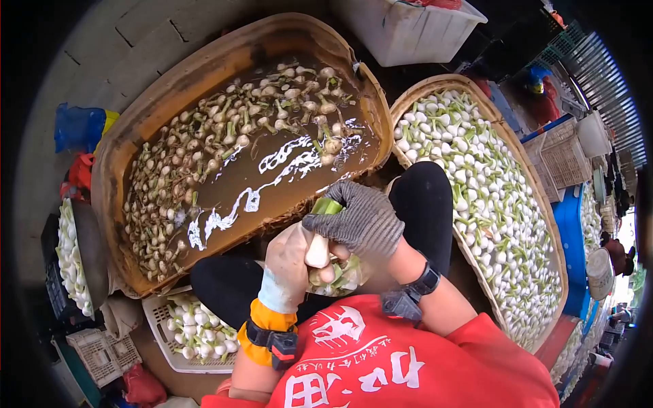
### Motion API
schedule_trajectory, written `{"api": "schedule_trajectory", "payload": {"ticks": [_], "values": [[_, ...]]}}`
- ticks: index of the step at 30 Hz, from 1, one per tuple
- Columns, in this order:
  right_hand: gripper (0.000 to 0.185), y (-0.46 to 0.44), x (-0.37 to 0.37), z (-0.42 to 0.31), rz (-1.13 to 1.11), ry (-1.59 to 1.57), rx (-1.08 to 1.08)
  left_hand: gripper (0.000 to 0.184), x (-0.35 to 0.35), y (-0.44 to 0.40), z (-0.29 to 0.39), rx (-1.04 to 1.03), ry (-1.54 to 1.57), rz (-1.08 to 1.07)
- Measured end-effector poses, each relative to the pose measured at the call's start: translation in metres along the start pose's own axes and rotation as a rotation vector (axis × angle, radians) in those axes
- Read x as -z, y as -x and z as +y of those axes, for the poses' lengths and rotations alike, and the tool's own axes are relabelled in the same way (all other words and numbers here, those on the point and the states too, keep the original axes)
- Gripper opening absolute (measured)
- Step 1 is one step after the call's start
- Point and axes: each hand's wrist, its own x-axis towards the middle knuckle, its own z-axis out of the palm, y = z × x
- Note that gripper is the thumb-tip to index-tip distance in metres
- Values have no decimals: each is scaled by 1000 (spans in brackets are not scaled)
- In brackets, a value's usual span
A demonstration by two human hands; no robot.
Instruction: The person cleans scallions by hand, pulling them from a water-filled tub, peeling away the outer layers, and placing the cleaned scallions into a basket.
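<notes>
A white bulb vegetable with a cut green stem is between my two hands, above my lap. My left hand, in a pale glove with an orange cuff, is wrapped round its lower part. My right hand, in a grey knit glove, has its fingers closed at the green stem end; whether it also holds a tool is hidden. Under the hands lie pale green peelings. Just beyond them is a large brown tub of murky water with many unpeeled bulbs floating in it.
On the right stands a long tub full of white peeled bulbs. A white basket of bulbs sits at the lower left, a tray of bulbs above it. A white bin is at the top, a blue tub far right.
</notes>
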Motion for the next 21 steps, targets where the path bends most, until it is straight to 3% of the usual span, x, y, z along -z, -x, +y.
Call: {"api": "schedule_trajectory", "payload": {"ticks": [2,3,4,6,7,8,9,10,11,12,14,15,16,18,20,21], "values": [[37,0,1,9,-31,-90,36,37,2,-3,-6,-107,-65,-77],[33,0,5,9,-83,-120,11,37,5,-4,-8,6,138,-92],[33,2,9,12,-85,-122,12,37,6,-5,-14,7,136,-89],[30,10,21,22,-28,-340,9,35,6,-12,-31,-70,347,185],[27,14,26,26,-23,-513,-38,35,19,-14,-35,-12,502,263],[26,19,38,25,71,-254,-11,35,41,-19,-44,-77,237,73],[26,19,43,32,105,-256,-18,43,40,-25,-59,-139,-95,54],[25,18,45,38,133,-259,-20,55,36,-30,-75,-199,-428,43],[26,16,48,35,146,-145,20,78,37,-38,-91,-132,-705,-61],[26,15,43,36,140,-176,14,92,35,-40,-92,-137,-765,-85],[27,6,15,53,164,-180,120,94,29,-42,-71,-160,-275,-112],[29,4,6,49,93,-160,88,92,18,-36,-43,-51,75,-151],[32,1,-5,43,20,-264,54,77,21,-39,-39,-128,-26,-70],[37,-9,-38,46,7,-416,181,53,43,-30,-25,-86,-227,57],[43,-16,-42,30,-15,-310,165,38,88,-12,-35,-124,-366,415],[43,-21,-51,42,-9,-286,144,34,120,5,-42,-234,-285,602]]}}
